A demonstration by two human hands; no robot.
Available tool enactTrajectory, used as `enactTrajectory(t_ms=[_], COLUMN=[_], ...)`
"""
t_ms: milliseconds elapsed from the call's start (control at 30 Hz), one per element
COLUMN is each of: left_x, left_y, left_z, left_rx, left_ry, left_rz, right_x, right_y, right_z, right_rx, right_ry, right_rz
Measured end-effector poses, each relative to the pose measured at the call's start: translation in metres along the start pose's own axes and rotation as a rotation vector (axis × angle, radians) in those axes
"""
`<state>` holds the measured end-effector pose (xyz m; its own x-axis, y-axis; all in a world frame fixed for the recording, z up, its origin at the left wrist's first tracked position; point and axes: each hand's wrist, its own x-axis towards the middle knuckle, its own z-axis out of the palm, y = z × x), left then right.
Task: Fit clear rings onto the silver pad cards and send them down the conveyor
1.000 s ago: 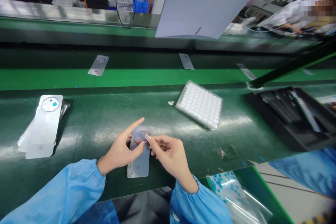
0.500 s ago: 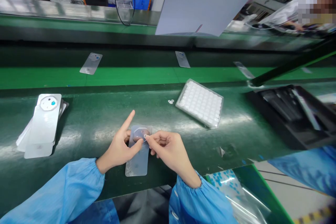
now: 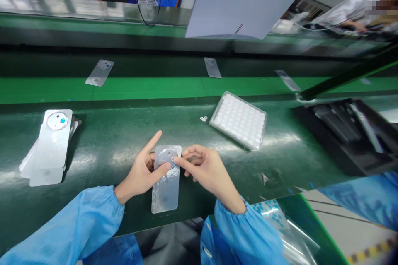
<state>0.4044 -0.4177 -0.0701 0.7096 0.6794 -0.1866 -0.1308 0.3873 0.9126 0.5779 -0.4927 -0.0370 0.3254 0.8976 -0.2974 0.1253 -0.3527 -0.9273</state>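
A pale grey, translucent phone back cover (image 3: 166,196), with a round camera area at its top, is held tilted just above the bench. My left hand (image 3: 144,169) grips its left edge, thumb on the front, index finger stretched out past the top, other fingers partly hidden behind. My right hand (image 3: 205,169) is at the cover's right edge. Its thumb tip rests beside a tiny white piece (image 3: 173,159) in the camera area, while its curled fingers sit at the edge, their tips partly hidden.
A stack of similar covers (image 3: 52,145) lies left. Right of centre is a clear tray of white pieces (image 3: 239,120), with several loose white discs (image 3: 203,119) beside it. A black bin (image 3: 342,132) stands right. More covers (image 3: 100,73) lie along the green conveyor (image 3: 149,89). Another person works at far right.
My right fingers have opened from a pinch on the tiny white piece, and the thumb now lies on the cover. The cover has tilted slightly and shifted a little right in view.
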Motion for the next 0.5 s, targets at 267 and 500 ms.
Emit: enactTrajectory(t_ms=[267,500], left_x=[0.007,0.110], left_y=[-0.005,0.081], left_z=[0.000,-0.033], left_rx=[-0.017,0.334], left_ry=[0.171,0.482], left_rz=[-0.071,0.061], right_x=[0.002,0.004], right_y=[0.034,0.063], right_z=[0.005,0.015], right_rx=[0.178,0.158], right_ry=[-0.136,-0.074], right_rz=[-0.183,-0.210])
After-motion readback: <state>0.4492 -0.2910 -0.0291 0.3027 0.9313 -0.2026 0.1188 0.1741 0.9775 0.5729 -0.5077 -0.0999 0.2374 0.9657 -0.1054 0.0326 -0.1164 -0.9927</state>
